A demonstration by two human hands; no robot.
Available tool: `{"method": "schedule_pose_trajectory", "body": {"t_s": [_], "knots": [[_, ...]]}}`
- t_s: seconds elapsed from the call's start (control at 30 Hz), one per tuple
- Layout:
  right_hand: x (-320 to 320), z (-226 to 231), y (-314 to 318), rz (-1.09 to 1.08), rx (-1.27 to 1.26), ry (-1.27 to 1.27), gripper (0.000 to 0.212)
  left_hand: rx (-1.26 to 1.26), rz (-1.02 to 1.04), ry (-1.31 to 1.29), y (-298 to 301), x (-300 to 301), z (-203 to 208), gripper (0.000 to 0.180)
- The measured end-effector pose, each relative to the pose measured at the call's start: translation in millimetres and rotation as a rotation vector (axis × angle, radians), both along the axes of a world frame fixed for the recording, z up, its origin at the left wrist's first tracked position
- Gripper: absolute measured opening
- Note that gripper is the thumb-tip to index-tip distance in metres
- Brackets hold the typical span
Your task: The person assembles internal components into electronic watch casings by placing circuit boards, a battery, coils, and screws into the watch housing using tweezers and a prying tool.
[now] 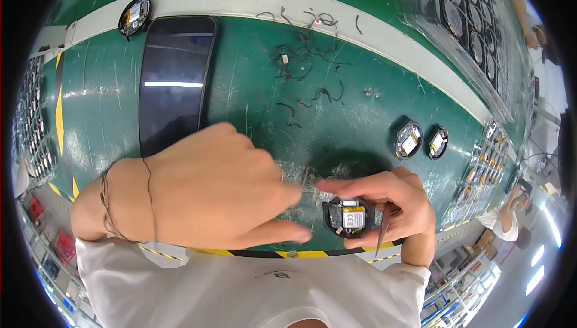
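Note:
My right hand [401, 199] is closed around a round black device housing [350, 218], turned open side up, with a battery and a circuit board showing inside. A thin pointed metal tool, seemingly tweezers [384, 230], is tucked in the same hand and points toward my body. To the left of the housing, my left hand [222, 190] hovers back up over the mat, slightly blurred. Its thumb and index finger stand apart with nothing visible between them; the other fingers are curled and partly hidden. A large dark phone-like slab [173, 87] lies beyond this hand.
Two similar housings [409, 140] sit at the right, another housing [134, 15] at the far left. Cut black wires [306, 48] litter the green mat [246, 87]. Clear trays of round parts [466, 21] stand at the far right, more trays [37, 123] at left. People [508, 217] are in the background.

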State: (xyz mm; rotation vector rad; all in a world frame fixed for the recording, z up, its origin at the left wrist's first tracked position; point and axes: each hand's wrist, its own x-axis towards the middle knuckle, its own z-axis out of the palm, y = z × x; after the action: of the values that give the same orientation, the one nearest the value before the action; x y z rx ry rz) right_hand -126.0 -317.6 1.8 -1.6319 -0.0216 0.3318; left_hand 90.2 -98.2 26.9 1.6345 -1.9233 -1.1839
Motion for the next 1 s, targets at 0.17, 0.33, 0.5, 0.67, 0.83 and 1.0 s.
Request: {"method": "schedule_pose_trajectory", "body": {"t_s": [0.17,0.33,0.5,0.67,0.83,1.0], "knots": [[-3.1,-14.9,11.8,0.006,0.135,-0.176,0.064,-0.148,0.237,0.413,-6.9,-9.7,-8.6,0.042],[-0.8,-11.8,15.4,0.034,0.105,-0.097,0.066,-0.284,0.561,0.482,-17.0,-7.0,-6.3,0.059],[5.2,-6.0,9.7,0.115,0.075,0.003,0.064,-0.536,0.671,0.305,-7.4,13.8,8.7,0.054],[5.1,0.4,6.8,0.152,0.013,0.049,0.066,-0.624,1.257,0.781,60.6,54.5,-14.1,0.015],[4.2,-10.2,9.0,0.072,0.220,0.052,0.071,-0.554,0.762,0.592,26.9,47.5,-22.8,0.015],[-3.4,-7.6,4.1,0.021,-0.008,0.168,0.079,-0.285,0.642,0.417,-8.2,14.7,9.1,0.020]]}}
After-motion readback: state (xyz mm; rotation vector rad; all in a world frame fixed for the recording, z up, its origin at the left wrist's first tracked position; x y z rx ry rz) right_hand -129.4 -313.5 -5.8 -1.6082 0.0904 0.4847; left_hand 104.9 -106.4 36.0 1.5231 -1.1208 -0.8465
